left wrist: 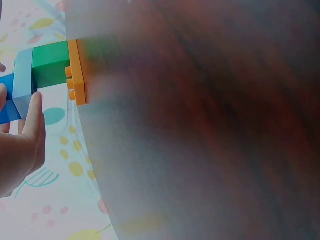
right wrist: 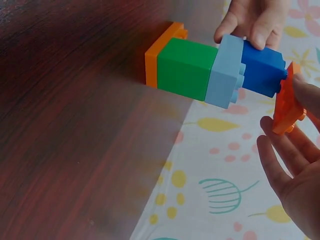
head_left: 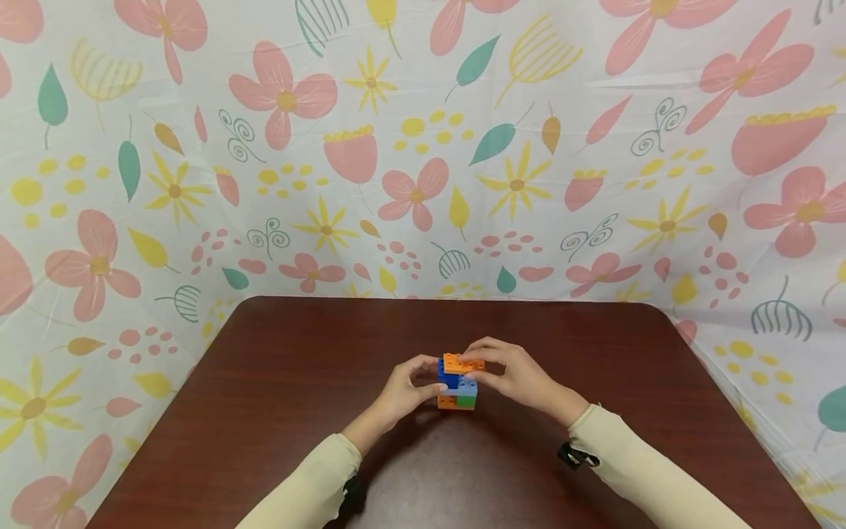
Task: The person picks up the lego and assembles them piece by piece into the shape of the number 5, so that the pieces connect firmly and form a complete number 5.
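A small tower of toy building bricks stands on the table. At its foot is an orange plate (right wrist: 151, 64), with a green brick (right wrist: 184, 66) above it. A light blue brick (right wrist: 222, 75) lies across the green one, and a dark blue brick (right wrist: 262, 67) sits on part of it. My left hand (head_left: 399, 391) holds the tower around the two blue bricks, thumb on the near side. Between thumb and fingers, my right hand (head_left: 522, 375) pinches an orange brick (head_left: 452, 366) at the top. It looks tilted against the dark blue brick's studs in the right wrist view.
The dark brown table (head_left: 317, 338) has rounded far corners. A white cloth (head_left: 423, 95) printed with flowers and leaves hangs behind it and at both sides. Dark straps (head_left: 576, 455) show near the cuffs of the cream sleeves (head_left: 621, 441).
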Tool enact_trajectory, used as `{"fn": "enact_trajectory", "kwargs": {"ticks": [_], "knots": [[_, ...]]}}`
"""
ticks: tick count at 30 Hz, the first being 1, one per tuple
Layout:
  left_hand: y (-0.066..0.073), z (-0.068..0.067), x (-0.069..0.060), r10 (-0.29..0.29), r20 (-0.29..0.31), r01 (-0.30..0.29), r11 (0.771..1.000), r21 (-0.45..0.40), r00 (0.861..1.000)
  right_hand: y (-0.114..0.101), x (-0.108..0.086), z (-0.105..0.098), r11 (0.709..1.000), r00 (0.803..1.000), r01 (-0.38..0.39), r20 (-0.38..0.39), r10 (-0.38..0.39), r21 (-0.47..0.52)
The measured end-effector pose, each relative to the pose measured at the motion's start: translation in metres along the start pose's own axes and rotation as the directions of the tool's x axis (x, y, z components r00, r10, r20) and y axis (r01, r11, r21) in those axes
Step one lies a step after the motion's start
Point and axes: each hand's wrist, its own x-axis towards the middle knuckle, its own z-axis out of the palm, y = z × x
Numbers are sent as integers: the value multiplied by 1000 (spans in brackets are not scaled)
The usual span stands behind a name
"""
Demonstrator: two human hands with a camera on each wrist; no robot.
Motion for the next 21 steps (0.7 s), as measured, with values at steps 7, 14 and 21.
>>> {"fn": "enact_trajectory", "kwargs": {"ticks": [7,14,21], "knots": [[2,-1,0,5,1,-5,1000,-5,1000,-3,3,-3,1000,999,15,33,-15,-16],[1,-1,0,-20,6,20,1000,-4,1000,-4,5,-2,999,997,23,78,-19,-40],[18,-1,-7,-25,11,25,999,-24,1000,-6,7,0,996,993,33,120,-23,-85]]}}
